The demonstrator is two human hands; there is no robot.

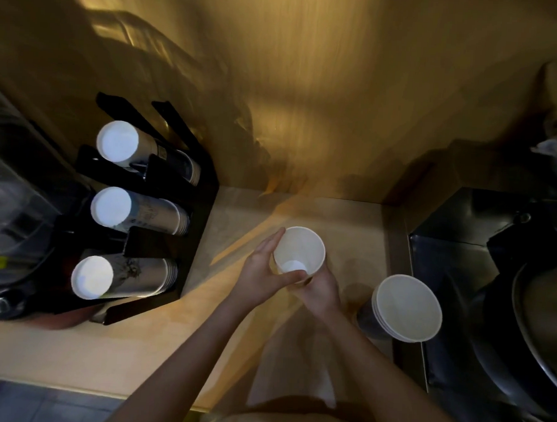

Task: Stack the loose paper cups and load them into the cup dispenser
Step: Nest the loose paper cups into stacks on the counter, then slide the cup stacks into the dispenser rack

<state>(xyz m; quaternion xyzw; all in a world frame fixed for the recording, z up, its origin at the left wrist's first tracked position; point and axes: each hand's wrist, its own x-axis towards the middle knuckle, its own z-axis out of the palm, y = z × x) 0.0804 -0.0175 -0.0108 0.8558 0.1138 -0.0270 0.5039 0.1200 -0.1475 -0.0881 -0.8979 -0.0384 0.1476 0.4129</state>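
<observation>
A white paper cup [297, 249] stands mouth-up above the counter centre, held between both hands. My left hand [264, 269] wraps its left side, thumb across the front. My right hand [319, 292] grips it from below on the right. A short stack of nested paper cups [406, 306] stands upright on the counter to the right. The black cup dispenser [200, 206] sits at the left with three slots, each holding a row of cups lying on their sides: top [118, 141], middle [111, 207] and bottom [92, 277], white bases toward me.
The beige counter [70, 345] runs along the front. A dark metal basin or appliance [492, 286] fills the right side with a round steel rim [536, 321]. Clear plastic containers [9, 213] crowd the far left. A wooden wall [309, 83] backs the counter.
</observation>
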